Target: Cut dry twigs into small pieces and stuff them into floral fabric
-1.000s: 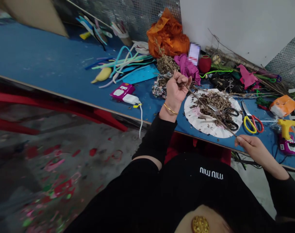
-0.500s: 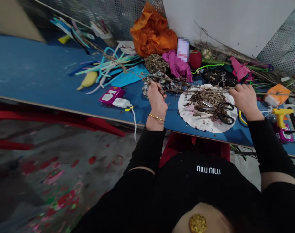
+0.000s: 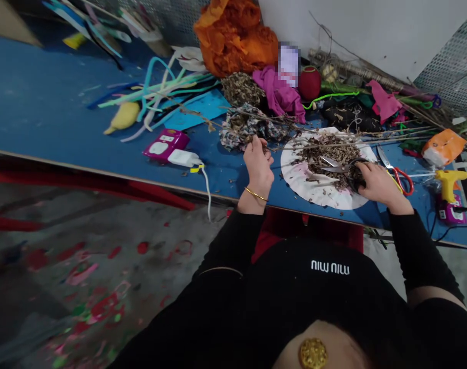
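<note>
My left hand (image 3: 258, 163) is closed around long dried twigs (image 3: 295, 147) with withered leaves, which stretch to both sides above the blue table. To the right, the fingers of my right hand (image 3: 377, 185) close over the handles of black-handled scissors (image 3: 333, 165), hiding most of them. The blades lie partly open over crumbled dry leaves (image 3: 331, 148), heaped on a round white cloth (image 3: 295, 177). Just beyond my left hand sits a bundle of patterned fabric (image 3: 233, 128).
Red-handled scissors (image 3: 404, 182) and a yellow glue gun (image 3: 450, 183) lie at the right. A purple power socket (image 3: 166, 146) with a white plug is at the left. Pipe cleaners (image 3: 156, 97), orange crumpled paper (image 3: 237, 41) and a red ball (image 3: 309, 83) stand further back.
My right hand has let go of the twigs and come down onto the black-handled scissors. My left hand, still holding the twigs, has shifted slightly right and toward me.
</note>
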The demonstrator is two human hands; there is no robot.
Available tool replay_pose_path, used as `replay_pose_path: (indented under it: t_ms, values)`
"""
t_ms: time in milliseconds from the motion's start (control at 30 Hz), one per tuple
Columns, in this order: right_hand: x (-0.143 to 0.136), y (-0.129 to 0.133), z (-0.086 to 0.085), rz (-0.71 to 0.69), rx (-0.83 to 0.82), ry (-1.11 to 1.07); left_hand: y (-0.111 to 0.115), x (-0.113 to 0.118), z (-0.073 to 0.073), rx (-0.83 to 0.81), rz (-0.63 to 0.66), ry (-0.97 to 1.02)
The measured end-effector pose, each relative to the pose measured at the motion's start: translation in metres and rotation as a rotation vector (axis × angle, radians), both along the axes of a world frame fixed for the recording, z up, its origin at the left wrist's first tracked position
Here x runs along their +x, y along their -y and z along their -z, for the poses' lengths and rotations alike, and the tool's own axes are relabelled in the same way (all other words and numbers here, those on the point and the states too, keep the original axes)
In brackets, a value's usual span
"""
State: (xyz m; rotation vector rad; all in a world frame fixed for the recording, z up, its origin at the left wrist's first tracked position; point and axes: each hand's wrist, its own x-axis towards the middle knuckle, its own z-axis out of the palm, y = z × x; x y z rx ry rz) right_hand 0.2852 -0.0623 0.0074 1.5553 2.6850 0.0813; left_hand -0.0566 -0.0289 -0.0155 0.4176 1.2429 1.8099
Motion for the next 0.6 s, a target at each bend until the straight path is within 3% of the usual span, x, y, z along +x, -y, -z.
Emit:
replay_pose_path:
  t_ms: [200, 367, 600]
  values:
    - [-0.006, -0.01, -0.006, -0.012, -0.02, 0.058, 0.007, 0.005, 0.007, 0.04, 0.081, -0.036]
    - [-0.006, -0.002, -0.015, 0.061, 0.044, 0.099, 0.008, 0.01, 0.001, 0.03, 0.066, -0.048]
    - [-0.002, -0.013, 0.001, 0.04, 0.05, 0.144, 0.012, 0.015, -0.002, 0.028, 0.065, -0.042]
